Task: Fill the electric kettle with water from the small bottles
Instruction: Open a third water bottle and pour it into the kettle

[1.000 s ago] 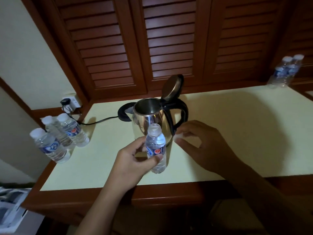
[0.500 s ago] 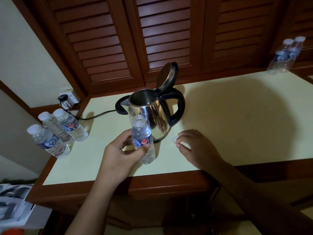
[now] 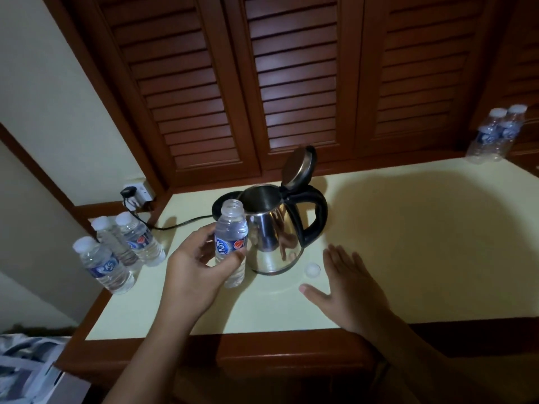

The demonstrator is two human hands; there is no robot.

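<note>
**First bottle uncapped, nothing poured yet**

The left hand (image 3: 194, 275) clamps an uncapped, full K2 mini bottle (image 3: 231, 243) upright, just in front of the steel electric kettle (image 3: 274, 228). The right hand (image 3: 348, 287) lies flat and spread on the tabletop (image 3: 423, 243), holding nothing, beside the loose white cap (image 3: 312, 269) right of the kettle. The kettle's lid (image 3: 299, 167) stands raised. Three capped bottles (image 3: 116, 252) wait left of the kettle; two more bottles (image 3: 495, 135) stand far right. Pouring appears not yet begun.
</note>
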